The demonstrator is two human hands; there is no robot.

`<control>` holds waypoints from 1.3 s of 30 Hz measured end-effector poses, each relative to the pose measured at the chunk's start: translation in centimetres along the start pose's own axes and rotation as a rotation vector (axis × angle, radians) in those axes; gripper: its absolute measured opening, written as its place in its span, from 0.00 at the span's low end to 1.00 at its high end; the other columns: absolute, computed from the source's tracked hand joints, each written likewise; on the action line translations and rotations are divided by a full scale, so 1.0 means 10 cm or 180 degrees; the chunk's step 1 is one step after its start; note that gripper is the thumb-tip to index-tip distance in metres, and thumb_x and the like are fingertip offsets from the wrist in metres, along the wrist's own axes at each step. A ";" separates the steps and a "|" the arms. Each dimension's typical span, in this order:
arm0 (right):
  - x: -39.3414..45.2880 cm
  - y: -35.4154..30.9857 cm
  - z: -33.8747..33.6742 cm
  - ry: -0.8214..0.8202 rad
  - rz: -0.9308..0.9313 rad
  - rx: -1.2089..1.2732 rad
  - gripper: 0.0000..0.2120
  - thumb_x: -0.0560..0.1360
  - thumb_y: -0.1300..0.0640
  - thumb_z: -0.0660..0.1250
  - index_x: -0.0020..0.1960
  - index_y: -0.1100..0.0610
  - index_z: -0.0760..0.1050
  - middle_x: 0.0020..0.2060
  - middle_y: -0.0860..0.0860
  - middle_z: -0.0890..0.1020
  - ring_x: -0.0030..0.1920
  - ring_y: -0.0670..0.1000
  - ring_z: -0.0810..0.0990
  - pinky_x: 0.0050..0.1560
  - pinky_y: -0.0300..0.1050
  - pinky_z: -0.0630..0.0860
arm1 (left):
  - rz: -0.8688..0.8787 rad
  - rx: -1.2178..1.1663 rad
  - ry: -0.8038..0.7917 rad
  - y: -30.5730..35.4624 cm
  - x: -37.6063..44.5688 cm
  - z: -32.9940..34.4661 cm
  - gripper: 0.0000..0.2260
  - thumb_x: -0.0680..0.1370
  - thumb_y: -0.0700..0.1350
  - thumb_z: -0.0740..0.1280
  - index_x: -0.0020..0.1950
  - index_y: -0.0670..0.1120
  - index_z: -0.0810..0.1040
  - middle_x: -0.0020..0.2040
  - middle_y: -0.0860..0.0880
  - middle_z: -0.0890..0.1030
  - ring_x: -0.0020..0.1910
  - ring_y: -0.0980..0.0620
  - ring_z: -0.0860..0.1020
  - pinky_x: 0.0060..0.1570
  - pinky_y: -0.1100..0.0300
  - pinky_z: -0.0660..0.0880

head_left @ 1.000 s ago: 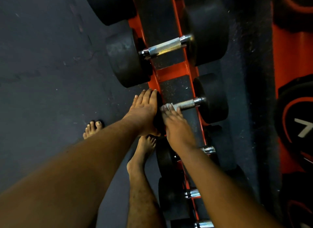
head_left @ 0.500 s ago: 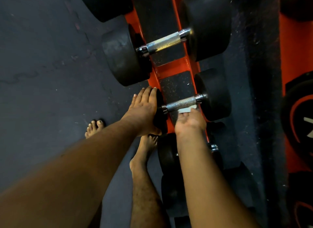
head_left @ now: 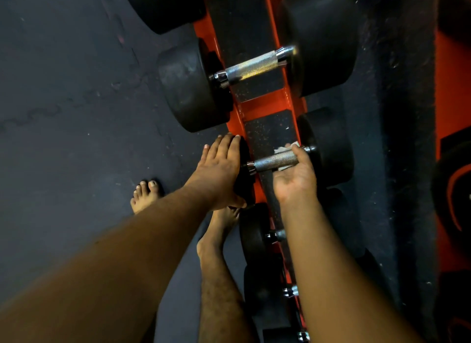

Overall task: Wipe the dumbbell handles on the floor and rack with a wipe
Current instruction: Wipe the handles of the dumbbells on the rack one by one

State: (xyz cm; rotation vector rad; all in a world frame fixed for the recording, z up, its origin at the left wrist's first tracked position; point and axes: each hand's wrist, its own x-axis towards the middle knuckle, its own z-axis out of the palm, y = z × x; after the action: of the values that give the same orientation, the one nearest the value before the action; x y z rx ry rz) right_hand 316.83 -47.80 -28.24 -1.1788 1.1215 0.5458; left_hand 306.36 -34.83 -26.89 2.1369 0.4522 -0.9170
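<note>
A small black dumbbell with a knurled steel handle (head_left: pixel 274 160) lies across the orange rack (head_left: pixel 265 105). My right hand (head_left: pixel 295 177) reaches under the handle's right end, palm up, fingers curled round it with a white wipe (head_left: pixel 285 148) pressed between fingers and steel. My left hand (head_left: pixel 219 171) rests flat on the dumbbell's left head (head_left: pixel 246 161), fingers straight. A bigger dumbbell (head_left: pixel 251 67) sits one slot further along the rack.
More dumbbells (head_left: pixel 257 238) fill the rack slots under my right forearm. My bare feet (head_left: pixel 145 194) stand on the dark rubber floor left of the rack. Orange and black weight plates (head_left: pixel 456 189) lie at the far right.
My right hand has turned from on top of the handle to under it and slid toward its right end with the wipe. The left hand stayed on the dumbbell head.
</note>
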 end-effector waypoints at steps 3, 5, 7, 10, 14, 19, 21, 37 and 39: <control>-0.02 -0.06 -0.02 0.0088 -0.0077 0.0062 0.05 0.78 0.59 0.67 0.43 0.58 0.77 0.40 0.54 0.83 0.46 0.54 0.83 0.57 0.49 0.78 | -0.0001 0.0011 0.0018 -0.01 0.00 0.01 0.67 0.61 0.57 0.84 0.82 0.44 0.37 0.83 0.44 0.42 0.82 0.44 0.39 0.80 0.44 0.39; -0.04 -0.06 0.01 0.0258 -0.0203 0.0266 0.07 0.75 0.59 0.71 0.51 0.60 0.80 0.51 0.57 0.85 0.55 0.57 0.84 0.61 0.52 0.79 | 0.0008 0.0026 0.0018 -0.01 0.01 0.01 0.67 0.61 0.57 0.84 0.82 0.44 0.37 0.83 0.44 0.42 0.82 0.43 0.40 0.80 0.44 0.40; -0.03 -0.04 0.04 0.0203 -0.0213 0.0140 0.11 0.74 0.58 0.72 0.55 0.62 0.80 0.52 0.58 0.86 0.54 0.58 0.85 0.59 0.53 0.80 | -0.0004 0.0034 0.0014 0.00 0.01 0.01 0.67 0.61 0.57 0.84 0.82 0.44 0.37 0.83 0.44 0.41 0.82 0.43 0.40 0.80 0.43 0.40; 0.03 -0.05 0.02 0.0058 -0.0123 -0.0057 0.09 0.78 0.56 0.67 0.41 0.57 0.75 0.36 0.53 0.79 0.39 0.51 0.79 0.50 0.46 0.77 | -0.0020 -0.0005 -0.0023 0.01 0.00 0.00 0.67 0.61 0.57 0.83 0.82 0.45 0.37 0.83 0.44 0.41 0.82 0.44 0.39 0.80 0.43 0.40; -0.03 0.04 0.01 0.0139 -0.0038 -0.0231 0.07 0.75 0.55 0.71 0.48 0.59 0.78 0.45 0.54 0.83 0.48 0.54 0.82 0.62 0.53 0.77 | -0.0035 0.0005 -0.0046 0.02 0.00 -0.01 0.67 0.61 0.57 0.83 0.82 0.45 0.37 0.83 0.44 0.41 0.82 0.44 0.39 0.80 0.43 0.40; -0.19 0.32 -0.04 0.0057 0.0503 -0.0670 0.12 0.77 0.55 0.69 0.56 0.62 0.79 0.51 0.60 0.85 0.53 0.59 0.83 0.62 0.55 0.78 | -0.0070 -0.0003 -0.0084 0.02 0.00 -0.02 0.67 0.61 0.58 0.83 0.82 0.45 0.37 0.83 0.45 0.41 0.82 0.44 0.39 0.80 0.44 0.39; -0.09 0.15 -0.03 -0.0003 0.0325 -0.0431 0.09 0.80 0.55 0.65 0.47 0.60 0.78 0.42 0.57 0.83 0.45 0.55 0.82 0.54 0.50 0.79 | -0.0043 0.0006 -0.0050 0.03 0.00 -0.01 0.67 0.61 0.57 0.83 0.82 0.45 0.37 0.83 0.45 0.41 0.82 0.44 0.39 0.80 0.44 0.39; -0.13 0.40 -0.06 -0.0060 0.0344 -0.0488 0.14 0.76 0.56 0.72 0.58 0.63 0.78 0.53 0.58 0.84 0.53 0.56 0.84 0.57 0.52 0.81 | -0.0054 0.0042 -0.0043 0.03 -0.01 -0.03 0.67 0.61 0.58 0.83 0.82 0.44 0.38 0.83 0.44 0.42 0.82 0.44 0.40 0.80 0.43 0.41; -0.12 0.26 -0.03 -0.0121 0.0376 -0.0391 0.07 0.79 0.57 0.69 0.48 0.62 0.79 0.42 0.57 0.84 0.44 0.54 0.84 0.52 0.50 0.82 | -0.0055 0.0042 -0.0033 0.03 -0.01 -0.02 0.67 0.61 0.57 0.83 0.82 0.44 0.38 0.83 0.44 0.42 0.82 0.44 0.40 0.80 0.43 0.41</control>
State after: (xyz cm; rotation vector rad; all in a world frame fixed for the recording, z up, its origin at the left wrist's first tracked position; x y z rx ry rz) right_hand 314.11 -46.92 -28.27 -1.2076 1.1430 0.7338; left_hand 306.59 -34.87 -26.57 2.1423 0.4614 -0.9428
